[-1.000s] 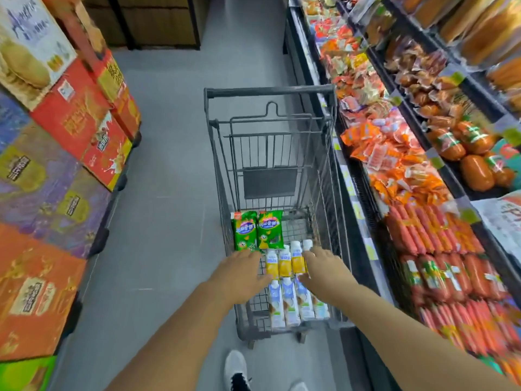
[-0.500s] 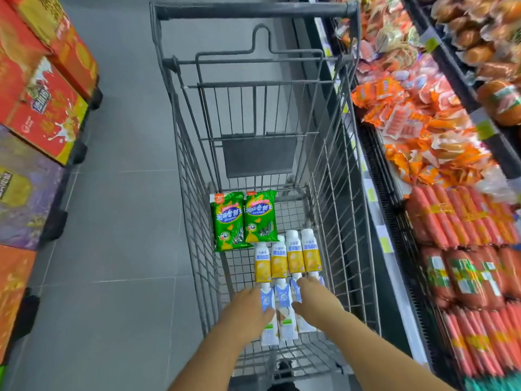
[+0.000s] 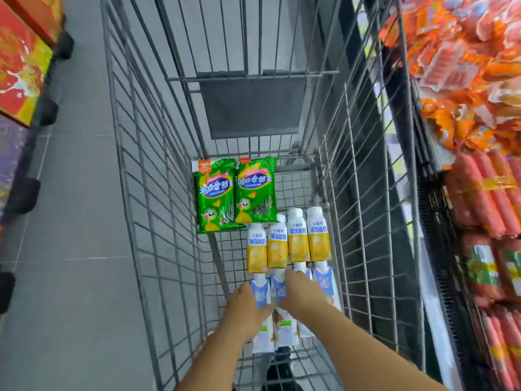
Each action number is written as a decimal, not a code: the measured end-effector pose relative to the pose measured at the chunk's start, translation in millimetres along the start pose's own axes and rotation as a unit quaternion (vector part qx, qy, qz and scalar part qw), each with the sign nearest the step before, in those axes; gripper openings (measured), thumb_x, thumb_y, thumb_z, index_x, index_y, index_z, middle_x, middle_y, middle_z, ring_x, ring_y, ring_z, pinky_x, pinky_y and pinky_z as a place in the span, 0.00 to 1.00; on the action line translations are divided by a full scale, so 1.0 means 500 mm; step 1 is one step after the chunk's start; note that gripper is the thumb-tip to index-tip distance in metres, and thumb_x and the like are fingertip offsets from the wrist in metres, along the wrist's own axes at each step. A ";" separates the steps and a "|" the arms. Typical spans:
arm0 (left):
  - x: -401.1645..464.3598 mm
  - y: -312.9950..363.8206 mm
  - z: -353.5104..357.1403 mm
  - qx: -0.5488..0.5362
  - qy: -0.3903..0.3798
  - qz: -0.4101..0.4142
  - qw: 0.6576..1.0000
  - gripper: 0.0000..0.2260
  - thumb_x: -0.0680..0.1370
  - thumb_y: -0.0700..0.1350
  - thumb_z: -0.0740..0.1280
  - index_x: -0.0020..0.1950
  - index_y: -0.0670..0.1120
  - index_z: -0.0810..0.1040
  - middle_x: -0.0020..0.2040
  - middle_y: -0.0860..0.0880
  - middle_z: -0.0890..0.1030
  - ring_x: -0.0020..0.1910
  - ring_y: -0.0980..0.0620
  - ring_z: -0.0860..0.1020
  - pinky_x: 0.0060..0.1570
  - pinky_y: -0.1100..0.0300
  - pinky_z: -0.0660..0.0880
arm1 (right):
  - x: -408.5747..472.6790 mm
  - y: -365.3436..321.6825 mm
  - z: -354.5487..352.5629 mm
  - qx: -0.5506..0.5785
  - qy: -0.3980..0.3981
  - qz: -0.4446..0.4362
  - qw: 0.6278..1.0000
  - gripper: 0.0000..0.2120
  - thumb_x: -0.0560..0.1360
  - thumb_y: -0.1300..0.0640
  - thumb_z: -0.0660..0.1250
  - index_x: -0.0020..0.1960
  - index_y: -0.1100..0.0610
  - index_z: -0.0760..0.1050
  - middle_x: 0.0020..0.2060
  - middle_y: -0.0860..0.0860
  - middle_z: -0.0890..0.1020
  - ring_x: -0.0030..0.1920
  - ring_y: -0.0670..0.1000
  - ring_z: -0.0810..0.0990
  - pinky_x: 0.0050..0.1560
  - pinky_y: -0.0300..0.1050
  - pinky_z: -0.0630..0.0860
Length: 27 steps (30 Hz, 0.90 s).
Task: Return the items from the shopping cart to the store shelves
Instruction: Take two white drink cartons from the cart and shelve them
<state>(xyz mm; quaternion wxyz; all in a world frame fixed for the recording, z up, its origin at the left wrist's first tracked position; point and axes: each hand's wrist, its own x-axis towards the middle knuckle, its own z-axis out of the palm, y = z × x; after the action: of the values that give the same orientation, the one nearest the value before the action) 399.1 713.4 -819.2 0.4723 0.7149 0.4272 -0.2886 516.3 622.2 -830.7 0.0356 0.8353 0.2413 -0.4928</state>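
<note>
Both my arms reach down into the shopping cart (image 3: 135,193), and as far as I can judge the job has barely begun, since everything I can see lies on the wire floor. My left hand (image 3: 245,309) rests on the leftmost of the blue-and-white cartons (image 3: 324,280) nearest me, fingers laid along its side; I cannot tell whether they have closed round it. My right hand (image 3: 303,294) lies over the middle cartons, fingers curved down on them, and again I cannot tell if it grips one. Just beyond them four yellow bottles (image 3: 289,244) lie side by side, and past those two green snack bags (image 3: 234,193) sit near the far end. The store shelves (image 3: 479,179) of sausages stand close on my right, so every item is left to return
</note>
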 end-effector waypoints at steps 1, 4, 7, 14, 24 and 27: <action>0.010 -0.009 0.008 -0.006 -0.006 -0.003 1.000 0.19 0.71 0.55 0.72 0.59 0.51 0.75 0.53 0.52 0.81 0.51 0.50 0.81 0.49 0.56 0.78 | 0.007 0.000 0.003 0.009 -0.003 0.001 1.000 0.19 0.75 0.54 0.68 0.63 0.57 0.69 0.59 0.55 0.77 0.57 0.58 0.79 0.50 0.50 0.76; 0.038 -0.024 0.024 -0.025 -0.009 0.003 1.000 0.18 0.66 0.57 0.72 0.55 0.56 0.78 0.50 0.54 0.83 0.49 0.53 0.82 0.51 0.52 0.81 | 0.020 -0.005 0.007 0.028 0.000 0.024 0.999 0.24 0.71 0.50 0.72 0.63 0.56 0.68 0.56 0.54 0.79 0.57 0.58 0.80 0.53 0.53 0.78; 0.058 -0.031 0.032 -0.046 -0.008 -0.012 0.999 0.16 0.66 0.51 0.74 0.52 0.52 0.80 0.50 0.50 0.83 0.49 0.50 0.82 0.50 0.53 0.80 | 0.022 -0.008 0.007 0.061 0.017 0.043 0.997 0.26 0.67 0.50 0.76 0.59 0.54 0.69 0.53 0.52 0.81 0.53 0.56 0.81 0.52 0.53 0.80; 0.119 -0.101 0.085 -0.044 0.003 -0.070 0.997 0.40 0.48 0.63 0.68 0.56 0.47 0.79 0.51 0.48 0.81 0.53 0.48 0.80 0.52 0.53 0.80 | -0.007 -0.022 0.023 0.062 0.049 0.026 0.997 0.32 0.65 0.52 0.79 0.62 0.54 0.65 0.61 0.55 0.70 0.54 0.59 0.80 0.42 0.49 0.73; 0.035 -0.020 0.013 -0.128 -0.003 -0.117 0.985 0.33 0.66 0.43 0.81 0.62 0.42 0.65 0.57 0.45 0.77 0.55 0.46 0.79 0.51 0.54 0.79 | -0.019 -0.027 0.038 0.166 0.054 -0.009 0.985 0.36 0.62 0.53 0.80 0.62 0.59 0.64 0.56 0.54 0.76 0.57 0.57 0.78 0.50 0.48 0.74; 0.032 -0.022 0.011 -0.152 -0.001 -0.124 0.980 0.33 0.66 0.41 0.81 0.62 0.43 0.64 0.56 0.45 0.78 0.53 0.46 0.80 0.51 0.52 0.80 | -0.020 -0.023 0.027 0.168 0.038 -0.011 0.985 0.31 0.62 0.54 0.81 0.59 0.59 0.71 0.56 0.55 0.76 0.54 0.54 0.77 0.50 0.44 0.74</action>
<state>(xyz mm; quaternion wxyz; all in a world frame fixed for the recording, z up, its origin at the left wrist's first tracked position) 396.7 715.9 -839.3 0.5364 0.5757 0.5515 -0.2770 496.5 624.6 -827.2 -0.1196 0.8450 0.1653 -0.4943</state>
